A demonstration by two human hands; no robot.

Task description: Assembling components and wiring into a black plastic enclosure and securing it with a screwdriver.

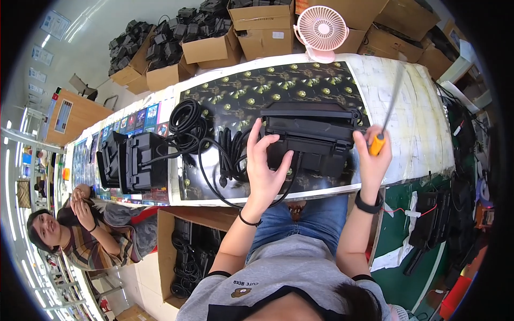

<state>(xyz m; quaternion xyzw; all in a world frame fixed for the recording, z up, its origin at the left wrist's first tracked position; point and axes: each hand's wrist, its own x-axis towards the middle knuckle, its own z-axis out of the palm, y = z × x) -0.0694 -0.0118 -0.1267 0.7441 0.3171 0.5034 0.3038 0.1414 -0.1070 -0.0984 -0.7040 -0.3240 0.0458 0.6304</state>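
A black plastic case with a hinged lid lies in front of me on the dark patterned mat, its lid part raised. My left hand is at the case's left end, thumb and fingers spread apart, holding nothing; whether the fingertips touch the case I cannot tell. At the right end, my right hand is closed round the orange handle of a screwdriver, its blurred shaft pointing up and away. The right thumb and a finger are close against the case's corner. A black cable lies coiled left of the case.
Another open black case with a coiled cable stands left. A pink fan is at the table's far edge, before cardboard boxes of black units. A co-worker sits at left. A carton of cabled units sits below.
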